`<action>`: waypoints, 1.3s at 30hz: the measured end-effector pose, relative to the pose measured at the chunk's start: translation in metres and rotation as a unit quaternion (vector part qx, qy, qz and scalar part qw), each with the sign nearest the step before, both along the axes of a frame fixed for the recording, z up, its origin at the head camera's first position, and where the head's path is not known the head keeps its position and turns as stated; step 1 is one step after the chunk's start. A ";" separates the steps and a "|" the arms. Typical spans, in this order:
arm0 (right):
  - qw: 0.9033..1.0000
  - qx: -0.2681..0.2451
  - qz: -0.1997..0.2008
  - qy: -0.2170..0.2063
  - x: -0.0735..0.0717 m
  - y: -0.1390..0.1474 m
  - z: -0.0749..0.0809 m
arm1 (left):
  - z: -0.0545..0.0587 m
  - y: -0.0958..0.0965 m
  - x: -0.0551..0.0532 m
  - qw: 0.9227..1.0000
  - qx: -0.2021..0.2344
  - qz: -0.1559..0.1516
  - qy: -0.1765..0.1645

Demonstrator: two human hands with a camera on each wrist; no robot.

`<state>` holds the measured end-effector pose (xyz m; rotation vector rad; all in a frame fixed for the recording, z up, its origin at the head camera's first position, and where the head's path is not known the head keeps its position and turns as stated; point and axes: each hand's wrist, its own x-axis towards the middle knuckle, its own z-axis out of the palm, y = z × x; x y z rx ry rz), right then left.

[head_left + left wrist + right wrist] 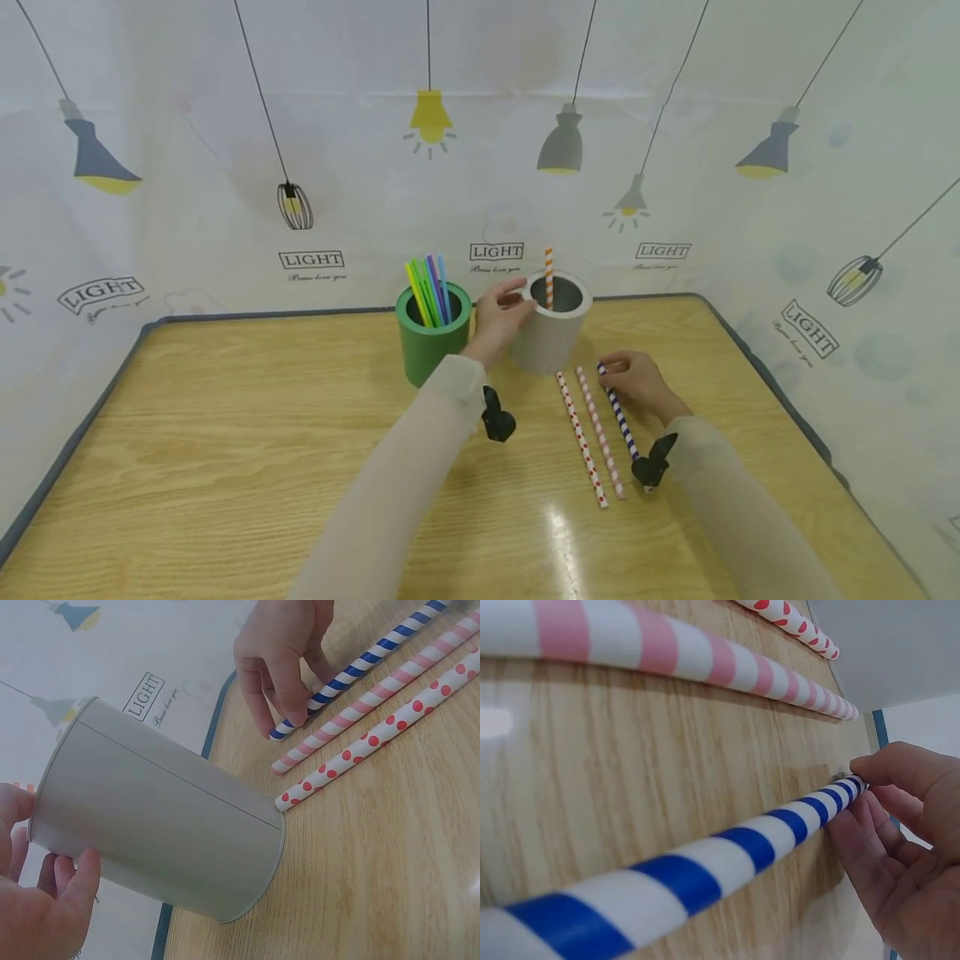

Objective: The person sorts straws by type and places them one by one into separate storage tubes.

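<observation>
My left hand (501,321) holds the light grey cup (546,346) at its upper left side, with fingers at the rim in the left wrist view. An orange-and-white striped paper straw (549,279) stands in that cup. My right hand (637,382) pinches the far end of a blue-and-white striped paper straw (754,844) between thumb and fingers. Left of it, a pink-and-white striped straw (600,433) and a white straw with red dots (581,442) lie side by side on the table. The dotted straw's far end is close to the cup's base.
A green cup (427,354) with several bright plastic straws (431,292) stands left of the grey one, near the back edge of the wooden table (247,433). Behind and along the sides hangs a pale sheet (360,142) printed with lamps.
</observation>
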<state>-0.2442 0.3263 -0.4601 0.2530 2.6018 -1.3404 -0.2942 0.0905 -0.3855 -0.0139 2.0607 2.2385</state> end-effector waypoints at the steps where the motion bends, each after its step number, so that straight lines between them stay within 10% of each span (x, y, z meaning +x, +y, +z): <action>1: 1.000 0.000 0.000 -0.002 0.000 0.000 0.001 | 0.000 0.000 0.000 1.000 -0.001 0.000 0.000; 18: 0.999 -0.028 -0.002 0.032 -0.006 0.006 0.023 | -0.004 -0.001 -0.001 1.000 -0.004 -0.006 0.005; 39: 0.985 -0.082 -0.003 0.149 -0.015 0.005 0.084 | -0.001 0.000 0.001 1.000 -0.008 -0.008 0.010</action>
